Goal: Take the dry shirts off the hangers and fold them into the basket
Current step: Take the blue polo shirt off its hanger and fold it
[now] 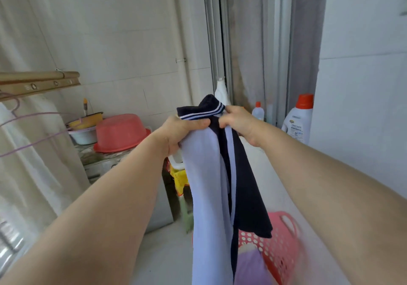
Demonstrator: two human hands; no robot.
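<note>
You hold the shirt [211,174] in the air with both hands, its long axis vertical, navy striped collar up and hem hanging down. Your left hand [180,130] has its grip closed on the pale fabric below the collar; your right hand [240,122] pinches the collar's other side. The pink basket [284,247] sits on the floor under the hem.

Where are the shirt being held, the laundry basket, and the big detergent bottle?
shirt [207,174]: head view, on its pale front panel.
laundry basket [284,251]: head view, on its pink perforated wall.
detergent bottle [297,124]: head view, on its white body below the orange cap.
</note>
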